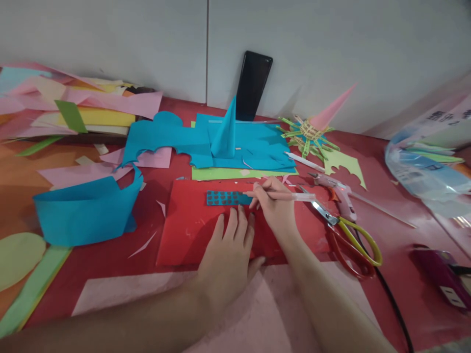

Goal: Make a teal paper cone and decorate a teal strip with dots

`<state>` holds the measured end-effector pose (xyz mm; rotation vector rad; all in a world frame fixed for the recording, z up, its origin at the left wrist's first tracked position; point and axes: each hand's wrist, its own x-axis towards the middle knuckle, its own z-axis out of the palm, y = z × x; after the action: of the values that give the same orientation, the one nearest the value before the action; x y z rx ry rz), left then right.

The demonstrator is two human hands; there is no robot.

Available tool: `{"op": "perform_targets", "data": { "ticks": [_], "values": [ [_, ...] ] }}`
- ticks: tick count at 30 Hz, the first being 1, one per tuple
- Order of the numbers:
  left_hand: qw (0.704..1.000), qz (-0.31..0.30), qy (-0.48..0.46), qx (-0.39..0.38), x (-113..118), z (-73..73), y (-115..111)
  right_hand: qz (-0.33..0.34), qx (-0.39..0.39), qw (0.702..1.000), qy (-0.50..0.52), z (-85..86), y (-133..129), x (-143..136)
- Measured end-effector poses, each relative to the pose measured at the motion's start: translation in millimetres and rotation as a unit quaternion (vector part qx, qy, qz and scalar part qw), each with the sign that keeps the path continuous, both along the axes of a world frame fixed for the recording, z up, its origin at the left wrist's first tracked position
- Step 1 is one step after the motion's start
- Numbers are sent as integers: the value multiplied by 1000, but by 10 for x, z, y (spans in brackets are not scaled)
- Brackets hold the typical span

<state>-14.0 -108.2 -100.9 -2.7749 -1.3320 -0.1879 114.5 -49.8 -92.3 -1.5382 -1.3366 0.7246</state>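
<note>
While left hand (230, 255) fingers lie spread flat on red paper (191, 230), right hand (274, 203) fingers pinch a pen (294, 196).

pen (290, 196): thin, pale pink barrel with a whitish translucent cap end, lying nearly level, cap end pointing right toward the scissors side, tip at the left meeting the strip. pinched in the right hand (274, 206), fingers curled round the barrel.

blue strip (228, 198): small narrow rectangle of blue paper, covered in rows of dark dots or marks, lying flat, long side left to right, on the upper part of the red sheet; right end under the pen tip.

red sheet (184, 230): large red paper, flat on the table, slightly skewed, few pale scuffs. left hand (230, 255) lies flat on its lower middle, fingers spread, pointing at the strip.
</note>
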Motion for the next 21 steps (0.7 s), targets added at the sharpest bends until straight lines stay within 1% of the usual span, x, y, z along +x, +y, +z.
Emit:
{"op": "perform_targets", "data": {
  "ticks": [5,21],
  "values": [
    [1000,2,3,7,0,-6,3,-8,1,1000,-14,4,-3,0],
    [1000,2,3,4,-3,-2,3,2,-2,1000,-1,2,-3,5]
  ]
}}
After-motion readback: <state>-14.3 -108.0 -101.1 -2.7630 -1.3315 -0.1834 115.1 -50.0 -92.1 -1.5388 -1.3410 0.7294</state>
